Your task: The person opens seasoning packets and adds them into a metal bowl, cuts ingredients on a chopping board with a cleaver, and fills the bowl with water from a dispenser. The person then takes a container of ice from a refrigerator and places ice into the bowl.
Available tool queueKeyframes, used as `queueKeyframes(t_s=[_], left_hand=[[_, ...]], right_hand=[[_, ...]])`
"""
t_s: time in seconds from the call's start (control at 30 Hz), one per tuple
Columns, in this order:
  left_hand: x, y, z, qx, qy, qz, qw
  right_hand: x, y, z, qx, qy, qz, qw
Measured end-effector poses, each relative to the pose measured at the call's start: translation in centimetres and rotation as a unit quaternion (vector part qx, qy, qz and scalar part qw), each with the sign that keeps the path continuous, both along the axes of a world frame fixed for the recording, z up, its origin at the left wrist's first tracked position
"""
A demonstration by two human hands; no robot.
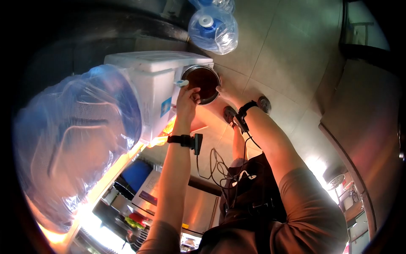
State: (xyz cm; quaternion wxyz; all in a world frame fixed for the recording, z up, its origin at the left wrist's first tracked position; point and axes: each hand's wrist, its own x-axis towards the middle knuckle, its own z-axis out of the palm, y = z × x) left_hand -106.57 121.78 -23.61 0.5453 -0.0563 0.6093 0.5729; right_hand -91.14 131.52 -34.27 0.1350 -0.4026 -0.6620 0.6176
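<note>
A round metal pot [203, 84] with dark reddish-brown contents is held beside the white plastic container. My right hand [227, 92] grips its right rim, with the thumb over the edge. On the pot's left side, my left hand [187, 98] has its fingers bent at the rim. A small pale white-and-green item [182, 83] sits at the tips of its thumb and forefinger; what it is I cannot make out. Both wrists wear black straps with small devices, and a cable runs down from them.
A white plastic container [156, 84] stands left of the pot, beside a large plastic-wrapped water jug [84, 139]. More wrapped blue bottles [213, 29] stand on the tiled floor ahead. A counter [359, 122] runs along the right. A person in stripes [139, 238] shows at lower left.
</note>
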Motion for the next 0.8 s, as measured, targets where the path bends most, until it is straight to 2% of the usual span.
queueKeyframes(t_s=[0.03, 0.07, 0.13, 0.2, 0.3, 0.37, 0.4, 0.43, 0.47, 0.53, 0.57, 0.6, 0.63, 0.67, 0.7, 0.73, 0.77, 0.8], left_hand=[[0.1, -0.2, 0.0, 0.003, 0.0, 0.006, 1.0], [0.2, -0.2, -0.1, 0.019, 0.007, 0.0, 1.0], [0.3, 0.1, -0.1, 0.04, 0.015, 0.0, 0.999], [0.0, 0.6, -0.3, 0.009, 0.012, 0.013, 1.0], [0.2, 0.6, 0.2, 0.059, 0.013, 0.003, 0.998], [1.2, -0.2, 0.7, 0.048, 0.021, 0.001, 0.999], [1.6, -0.5, 0.9, 0.032, 0.026, -0.018, 0.999], [2.2, -1.3, 0.9, 0.003, 0.045, -0.011, 0.999], [3.0, -2.6, 1.5, 0.004, 0.055, 0.015, 0.998], [5.0, -6.6, 2.0, -0.005, 0.056, -0.003, 0.998], [5.8, -8.8, 2.5, -0.009, 0.117, -0.028, 0.993], [6.5, -10.6, 2.8, -0.021, 0.171, -0.051, 0.984], [8.1, -13.9, 2.4, -0.081, 0.297, -0.098, 0.946], [9.5, -17.9, 1.0, -0.149, 0.413, -0.141, 0.887], [11.0, -21.4, -0.2, -0.19, 0.352, -0.117, 0.909], [12.4, -24.6, -0.7, -0.23, 0.287, -0.082, 0.926], [13.5, -27.0, -0.4, -0.253, 0.173, 0.025, 0.952], [14.8, -28.7, 0.3, -0.261, 0.056, 0.143, 0.953]], right_hand=[[0.0, -0.1, -0.1, 0.055, -0.011, 0.001, 0.998], [0.0, 0.1, -0.2, 0.06, -0.01, 0.007, 0.998], [0.1, 0.7, 1.1, -0.022, -0.048, 0.021, 0.998], [-0.4, 0.9, 0.5, -0.029, -0.036, 0.023, 0.999], [-1.1, 0.5, -2.9, -0.042, -0.015, 0.045, 0.998], [-0.9, 0.6, -3.3, -0.041, 0.0, 0.074, 0.996], [-0.9, 1.0, -2.5, -0.093, -0.026, 0.076, 0.992], [-1.0, 1.2, -2.8, -0.145, -0.052, 0.081, 0.985], [-1.3, 1.3, -2.6, -0.141, -0.047, 0.108, 0.983], [-1.2, 0.9, -5.0, -0.132, -0.053, 0.069, 0.987], [-1.0, 1.0, -6.8, -0.123, -0.046, 0.094, 0.987], [-0.8, 2.0, -8.9, -0.063, -0.055, 0.147, 0.986], [-0.4, 3.0, -9.3, 0.007, -0.057, 0.198, 0.979], [-0.4, 3.7, -8.4, -0.026, -0.086, 0.22, 0.971], [-0.6, 4.7, -7.6, -0.057, -0.117, 0.248, 0.96], [-0.1, 5.5, -8.9, 0.041, -0.098, 0.268, 0.957], [0.2, 6.6, -10.6, 0.135, -0.064, 0.293, 0.944], [-0.6, 7.0, -7.1, 0.009, -0.078, 0.309, 0.948]])
